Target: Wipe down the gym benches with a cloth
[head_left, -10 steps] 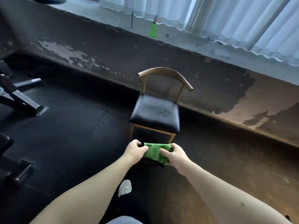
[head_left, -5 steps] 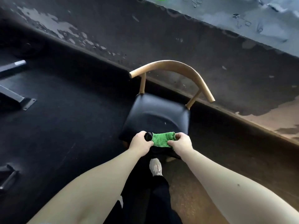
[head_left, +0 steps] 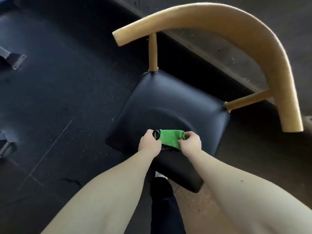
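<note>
Right above the black chair seat [head_left: 170, 105], left hand [head_left: 149, 143] and right hand [head_left: 190, 143] pinch a folded green cloth [head_left: 170, 138], fingers curled round its ends.

Dark floor [head_left: 67, 98] lay under the chair [head_left: 168, 102]; a scuffed wall [head_left: 219, 53] ran behind the chair, and a bolted metal foot [head_left: 16, 61] sat well left of it.

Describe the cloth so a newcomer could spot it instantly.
Find the chair with the curved tan backrest and black seat. Over the seat the left hand and right hand hold a bunched cloth between them. It alone is bright green.
</note>
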`<act>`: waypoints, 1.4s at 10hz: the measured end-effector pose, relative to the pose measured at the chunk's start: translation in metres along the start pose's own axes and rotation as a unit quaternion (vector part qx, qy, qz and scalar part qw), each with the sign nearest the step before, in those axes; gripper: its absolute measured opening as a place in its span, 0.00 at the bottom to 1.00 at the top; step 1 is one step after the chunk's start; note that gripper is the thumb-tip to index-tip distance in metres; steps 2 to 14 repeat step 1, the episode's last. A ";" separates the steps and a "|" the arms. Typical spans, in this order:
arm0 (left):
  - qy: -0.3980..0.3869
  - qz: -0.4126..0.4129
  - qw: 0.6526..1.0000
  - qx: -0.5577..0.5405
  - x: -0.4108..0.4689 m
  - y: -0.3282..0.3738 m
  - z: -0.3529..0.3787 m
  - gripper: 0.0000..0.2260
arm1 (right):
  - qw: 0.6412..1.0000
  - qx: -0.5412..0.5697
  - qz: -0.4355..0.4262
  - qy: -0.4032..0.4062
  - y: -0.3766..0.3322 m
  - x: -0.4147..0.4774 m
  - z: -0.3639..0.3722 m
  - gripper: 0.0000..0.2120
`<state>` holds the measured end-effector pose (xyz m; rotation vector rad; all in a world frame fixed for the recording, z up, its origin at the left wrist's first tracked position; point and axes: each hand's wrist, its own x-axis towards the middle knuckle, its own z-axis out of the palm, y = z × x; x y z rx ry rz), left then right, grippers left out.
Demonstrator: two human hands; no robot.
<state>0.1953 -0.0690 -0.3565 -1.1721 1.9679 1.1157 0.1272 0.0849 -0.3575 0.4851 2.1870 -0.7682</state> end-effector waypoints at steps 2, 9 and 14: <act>-0.003 -0.027 0.999 -0.018 0.001 -0.001 -0.004 0.25 | 0.999 -0.039 0.016 0.017 -0.005 0.000 0.003 0.21; -0.003 -0.027 0.999 -0.018 0.001 -0.001 -0.004 0.25 | 0.999 -0.039 0.016 0.017 -0.005 0.000 0.003 0.21; -0.003 -0.027 0.999 -0.018 0.001 -0.001 -0.004 0.25 | 0.999 -0.039 0.016 0.017 -0.005 0.000 0.003 0.21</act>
